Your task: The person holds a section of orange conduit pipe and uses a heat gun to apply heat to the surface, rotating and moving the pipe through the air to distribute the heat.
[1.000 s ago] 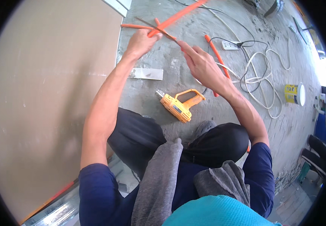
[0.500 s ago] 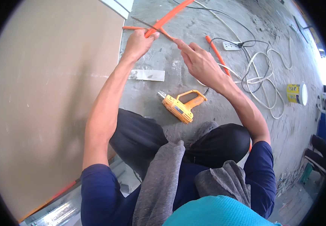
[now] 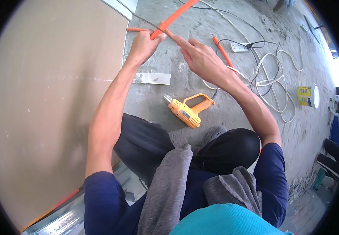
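My left hand point(image 3: 145, 46) is closed around a bright orange pipe point(image 3: 177, 15) angled up to the right. My right hand point(image 3: 200, 58) grips a long thin metal blade point(image 3: 144, 19), which crosses the pipe just above my left thumb. More orange pipe pieces point(image 3: 137, 29) show behind that crossing; how they join or rest is unclear. Below my hands a yellow heat gun point(image 3: 188, 113) lies on the grey floor point(image 3: 232, 113), near a flat white strip point(image 3: 152, 78).
A large beige board point(image 3: 48, 109) covers the left. On the right are a loose orange pipe point(image 3: 222, 51), a white power strip point(image 3: 239, 47), tangled cords point(image 3: 276, 80) and a yellow-white bucket point(image 3: 308, 96). Dark items point(image 3: 330, 156) sit at the far right.
My right hand has moved up and left, sliding the blade further across the pipe so its tip reaches higher left. My left hand has shifted only slightly.
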### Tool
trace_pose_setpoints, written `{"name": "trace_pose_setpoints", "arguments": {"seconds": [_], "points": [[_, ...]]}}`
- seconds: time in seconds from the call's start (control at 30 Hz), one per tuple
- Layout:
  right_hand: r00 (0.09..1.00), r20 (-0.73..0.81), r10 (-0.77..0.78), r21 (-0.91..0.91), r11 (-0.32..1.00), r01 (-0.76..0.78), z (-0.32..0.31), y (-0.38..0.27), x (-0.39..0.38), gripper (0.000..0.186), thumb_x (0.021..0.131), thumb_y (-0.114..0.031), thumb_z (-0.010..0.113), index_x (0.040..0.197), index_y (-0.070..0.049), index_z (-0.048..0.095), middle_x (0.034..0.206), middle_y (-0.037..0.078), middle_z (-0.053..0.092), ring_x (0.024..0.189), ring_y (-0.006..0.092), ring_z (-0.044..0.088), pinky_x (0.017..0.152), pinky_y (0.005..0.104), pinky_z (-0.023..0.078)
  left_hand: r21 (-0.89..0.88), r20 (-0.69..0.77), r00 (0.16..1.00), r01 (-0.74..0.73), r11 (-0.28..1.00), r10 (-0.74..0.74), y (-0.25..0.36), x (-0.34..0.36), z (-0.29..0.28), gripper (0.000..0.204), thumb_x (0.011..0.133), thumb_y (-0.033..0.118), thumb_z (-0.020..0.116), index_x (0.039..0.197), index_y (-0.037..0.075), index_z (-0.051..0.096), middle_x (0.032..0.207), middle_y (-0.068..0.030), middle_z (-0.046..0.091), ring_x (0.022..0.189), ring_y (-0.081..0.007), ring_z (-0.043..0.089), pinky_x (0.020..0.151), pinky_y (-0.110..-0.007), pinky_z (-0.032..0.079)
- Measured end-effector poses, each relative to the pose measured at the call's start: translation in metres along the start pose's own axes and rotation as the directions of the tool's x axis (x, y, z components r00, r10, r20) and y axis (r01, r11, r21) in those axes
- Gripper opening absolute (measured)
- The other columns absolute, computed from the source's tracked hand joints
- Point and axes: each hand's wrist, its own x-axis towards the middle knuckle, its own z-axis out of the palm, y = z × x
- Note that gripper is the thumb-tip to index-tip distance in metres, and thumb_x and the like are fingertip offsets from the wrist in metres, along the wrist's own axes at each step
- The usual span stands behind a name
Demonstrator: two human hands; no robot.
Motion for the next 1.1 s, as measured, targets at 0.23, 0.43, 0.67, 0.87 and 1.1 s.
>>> {"name": "trace_pose_setpoints", "arguments": {"seconds": [0.23, 0.43, 0.67, 0.87, 1.1], "points": [[0.997, 0.059, 0.058, -0.040, 0.998, -0.055, -0.018, -0.007, -0.016, 0.046, 0.103, -0.014, 0.053, 0.148, -0.009, 0.046, 0.099, 0.023, 0.066, 0.081, 0.0419, 0.068, 0.072, 0.0504, 0.055, -0.013, -0.013, 0.999, -0.034, 0.999, 0.033, 0.007, -0.003, 0.001, 0.044, 0.095, 0.041, 0.071, 0.112, 0.000, 0.075, 0.067, 0.0040, 0.051, 0.062, -0.0088, 0.047, 0.058, -0.032, 0.041], [1.000, 0.010, 0.027, -0.046, 0.999, -0.027, -0.007, 0.000, 0.009, 0.044, 0.104, -0.014, 0.054, 0.147, -0.013, 0.049, 0.097, 0.020, 0.066, 0.081, 0.0390, 0.067, 0.070, 0.0483, 0.053, -0.003, 0.001, 0.993, -0.120, 0.993, 0.120, 0.015, -0.006, 0.010, 0.042, 0.095, 0.041, 0.072, 0.093, -0.001, 0.071, 0.066, 0.0043, 0.050, 0.061, -0.0071, 0.045, 0.055, -0.029, 0.038], [0.943, -0.199, 0.265, 0.271, 0.940, -0.207, -0.030, -0.019, -0.001, 0.043, 0.101, -0.024, 0.066, 0.136, -0.001, 0.055, 0.080, 0.012, 0.065, 0.068, 0.0259, 0.067, 0.063, 0.0375, 0.052, -0.096, -0.055, 0.994, -0.103, 0.990, 0.098, 0.007, -0.010, 0.007, 0.038, 0.094, 0.040, 0.073, 0.090, 0.003, 0.068, 0.067, 0.0053, 0.049, 0.061, -0.0053, 0.043, 0.056, -0.028, 0.037], [0.795, -0.041, 0.606, 0.717, 0.572, -0.399, 0.016, 0.029, -0.010, 0.042, 0.091, -0.033, 0.081, 0.105, -0.006, 0.053, 0.074, -0.003, 0.053, 0.056, 0.0064, 0.051, 0.048, 0.0248, 0.041, -0.436, 0.114, 0.978, -0.109, 0.893, 0.175, 0.027, -0.018, 0.038, 0.032, 0.098, 0.028, 0.064, 0.113, 0.001, 0.059, 0.087, -0.0017, 0.059, 0.076, -0.0087, 0.055, 0.064, -0.027, 0.045], [0.783, -0.031, 0.621, 0.863, 0.411, -0.292, 0.032, 0.025, -0.018, 0.041, 0.092, -0.027, 0.081, 0.106, -0.003, 0.050, 0.086, 0.003, 0.060, 0.056, 0.0064, 0.053, 0.046, 0.0224, 0.043, -0.862, 0.191, 0.966, 0.081, 0.501, 0.173, 0.053, -0.026, 0.075, 0.034, 0.103, 0.018, 0.059, 0.130, 0.000, 0.048, 0.094, -0.0033, 0.056, 0.082, -0.0107, 0.055, 0.076, -0.028, 0.050]]}}
